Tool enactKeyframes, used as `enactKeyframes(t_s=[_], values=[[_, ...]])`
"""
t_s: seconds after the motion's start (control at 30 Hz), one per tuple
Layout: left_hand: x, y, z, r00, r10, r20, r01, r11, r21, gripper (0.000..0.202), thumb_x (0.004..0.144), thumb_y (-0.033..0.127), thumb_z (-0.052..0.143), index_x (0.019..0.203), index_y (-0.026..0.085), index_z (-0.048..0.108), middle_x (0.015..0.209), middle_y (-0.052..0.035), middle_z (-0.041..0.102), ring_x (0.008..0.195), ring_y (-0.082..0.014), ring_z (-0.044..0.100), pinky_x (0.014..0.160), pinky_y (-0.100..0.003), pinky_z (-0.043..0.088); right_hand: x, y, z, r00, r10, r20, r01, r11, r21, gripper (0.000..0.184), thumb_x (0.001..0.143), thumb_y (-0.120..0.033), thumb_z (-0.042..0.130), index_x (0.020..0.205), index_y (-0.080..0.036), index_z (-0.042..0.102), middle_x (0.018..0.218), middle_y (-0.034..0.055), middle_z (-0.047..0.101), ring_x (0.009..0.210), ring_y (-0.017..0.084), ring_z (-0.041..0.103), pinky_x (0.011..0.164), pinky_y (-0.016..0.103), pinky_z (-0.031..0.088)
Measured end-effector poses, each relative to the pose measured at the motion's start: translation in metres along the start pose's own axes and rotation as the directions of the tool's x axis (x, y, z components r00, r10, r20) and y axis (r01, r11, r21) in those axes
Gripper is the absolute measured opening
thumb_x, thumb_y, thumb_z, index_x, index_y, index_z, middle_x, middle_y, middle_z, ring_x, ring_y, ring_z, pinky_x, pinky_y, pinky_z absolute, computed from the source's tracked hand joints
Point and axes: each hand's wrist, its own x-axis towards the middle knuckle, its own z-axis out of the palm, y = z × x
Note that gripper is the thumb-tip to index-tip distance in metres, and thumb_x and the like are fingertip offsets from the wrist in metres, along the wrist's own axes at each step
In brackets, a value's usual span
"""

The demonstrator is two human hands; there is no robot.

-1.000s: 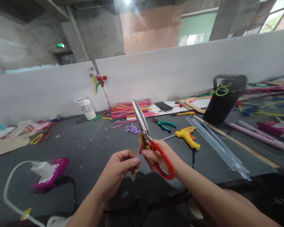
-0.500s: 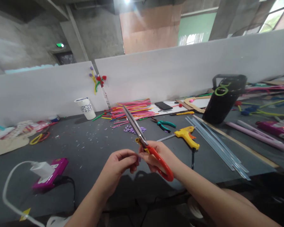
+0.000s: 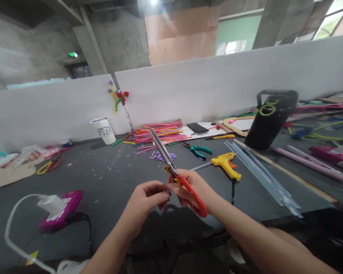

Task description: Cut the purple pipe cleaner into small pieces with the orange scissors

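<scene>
My right hand (image 3: 190,186) is closed around a pair of scissors (image 3: 192,198) with red handles. The blades point up and away, pressed close together. Between thumb and finger, my left hand (image 3: 150,196) pinches a small purple piece (image 3: 169,191), mostly hidden by the fingertips. The fingertips of both hands meet or nearly meet at that piece, above the front of the dark table. Just beyond the blades lies a small heap of purple pieces (image 3: 160,156). Behind it is a bundle of pink, orange and yellow pipe cleaners (image 3: 160,133).
Right of my hands lie green-handled pliers (image 3: 198,151), a yellow glue gun (image 3: 226,165) and clear glue sticks (image 3: 260,177). A black bottle (image 3: 270,120) and a white cup (image 3: 103,131) stand farther back. At left is a magenta power strip (image 3: 61,211) with a white plug.
My left hand has shifted slightly right, its thumb closer to the right fingertips. The scissors have tilted a little, their handle moving slightly left. The rest of the table looks the same.
</scene>
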Motion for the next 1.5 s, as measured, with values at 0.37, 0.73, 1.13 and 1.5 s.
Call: enactKeyframes(t_s=[0.37,0.73,1.13,1.5], values=[[0.003,-0.001,-0.005,0.952,0.192,-0.239,-0.098,0.930,0.355,0.010,0.069,0.026,0.058,0.067,0.016,0.059,0.058,0.0022,0.051,0.055,-0.0111,0.046,0.053,-0.022,0.037,0.007,0.005,-0.002,0.986,0.019,-0.167,-0.012,0.999,0.039,0.009,0.064,-0.026,0.051,0.066,-0.018,0.051,0.031,-0.0104,0.039,0.029,0.007,0.038,0.032,0.016,0.029],[0.005,-0.003,-0.005,0.943,0.279,-0.183,-0.126,0.805,0.580,0.010,0.071,0.023,0.053,0.063,0.018,0.056,0.061,0.0015,0.053,0.058,-0.0132,0.048,0.056,-0.023,0.037,0.008,0.003,-0.005,0.982,-0.014,-0.189,0.021,0.999,0.032,0.015,0.062,-0.030,0.059,0.062,-0.018,0.050,0.032,-0.0107,0.040,0.027,0.006,0.037,0.032,0.016,0.029],[0.057,-0.015,0.001,0.957,0.220,0.191,-0.240,0.227,0.944,0.018,0.079,0.017,0.040,0.073,0.018,0.056,0.074,-0.0043,0.054,0.070,-0.0168,0.052,0.063,-0.026,0.038,0.015,0.003,-0.032,0.945,0.001,-0.326,0.020,0.998,0.062,0.025,0.065,-0.032,0.056,0.051,-0.020,0.040,0.030,-0.0101,0.036,0.025,0.005,0.036,0.029,0.017,0.026],[0.083,-0.033,0.012,0.965,0.172,0.198,-0.223,0.138,0.965,0.020,0.080,0.018,0.042,0.086,0.019,0.060,0.084,-0.0076,0.059,0.083,-0.0201,0.055,0.073,-0.030,0.039,0.017,0.006,-0.035,0.958,0.027,-0.285,0.008,0.992,0.122,0.017,0.062,-0.029,0.060,0.057,-0.019,0.047,0.031,-0.0105,0.040,0.025,0.006,0.038,0.029,0.016,0.028]])
